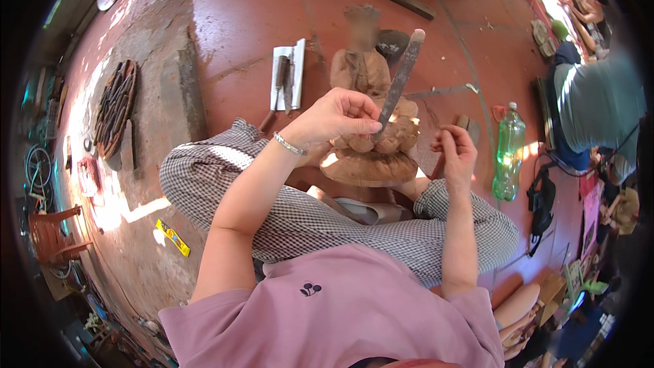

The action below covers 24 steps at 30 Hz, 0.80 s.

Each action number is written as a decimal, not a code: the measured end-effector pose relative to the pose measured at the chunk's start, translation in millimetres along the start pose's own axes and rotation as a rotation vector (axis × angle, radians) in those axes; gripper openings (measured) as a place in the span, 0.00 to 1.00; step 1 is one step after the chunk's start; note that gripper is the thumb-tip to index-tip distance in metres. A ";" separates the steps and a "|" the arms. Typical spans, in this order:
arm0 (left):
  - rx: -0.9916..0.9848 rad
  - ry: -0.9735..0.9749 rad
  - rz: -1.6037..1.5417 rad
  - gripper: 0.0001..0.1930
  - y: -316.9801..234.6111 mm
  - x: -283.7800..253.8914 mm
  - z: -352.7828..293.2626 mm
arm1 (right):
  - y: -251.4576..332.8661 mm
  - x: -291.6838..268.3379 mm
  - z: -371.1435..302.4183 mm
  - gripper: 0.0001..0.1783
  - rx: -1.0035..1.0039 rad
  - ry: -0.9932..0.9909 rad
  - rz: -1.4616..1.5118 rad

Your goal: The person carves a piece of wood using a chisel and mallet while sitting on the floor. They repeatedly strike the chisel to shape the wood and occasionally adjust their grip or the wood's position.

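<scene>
A carved wooden statue (368,167) of a seated figure on a petalled base stands upright between my crossed legs. Over its front, my left hand (344,114) pinches the lower end of a flat dark file-like strip (400,78). The strip slants up and to the right, ending in a rounded pale tip. To the right of the base, my right hand (455,153) is raised with its fingers curled together. A reddish-brown edge shows just below those fingers; I cannot make out whether they hold it.
Left of the statue, a white sheet (294,61) carries hand tools. Farther left lie a long block (184,92) and a round tray (102,116) of dark tools. A green plastic bottle (508,157) stands right of my knee. Other people sit at the right and far edge.
</scene>
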<state>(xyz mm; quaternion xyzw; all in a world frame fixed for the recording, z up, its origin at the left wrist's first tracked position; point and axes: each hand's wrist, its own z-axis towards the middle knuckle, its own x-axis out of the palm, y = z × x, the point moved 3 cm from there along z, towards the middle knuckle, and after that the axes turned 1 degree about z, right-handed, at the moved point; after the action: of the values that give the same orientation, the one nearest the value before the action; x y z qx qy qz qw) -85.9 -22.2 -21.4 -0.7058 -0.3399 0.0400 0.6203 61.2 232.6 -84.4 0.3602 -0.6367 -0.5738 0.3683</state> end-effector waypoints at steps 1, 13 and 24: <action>-0.025 0.000 -0.028 0.07 1.5 7.7 0.4 | 3.1 8.3 -4.5 0.09 0.003 0.029 0.016; -0.175 0.087 -0.063 0.06 28.7 43.5 7.5 | -0.1 26.9 -19.8 0.15 -0.047 0.043 -0.047; -0.191 0.152 -0.017 0.05 52.0 78.9 2.4 | 12.1 23.1 -22.7 0.16 -0.229 -0.073 -0.198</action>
<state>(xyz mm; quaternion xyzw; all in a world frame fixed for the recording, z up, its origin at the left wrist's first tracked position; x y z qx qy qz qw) -4.3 21.7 -40.1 -0.7596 -0.3003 -0.0514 0.5746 69.9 202.7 -69.5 0.3557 -0.5414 -0.6889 0.3251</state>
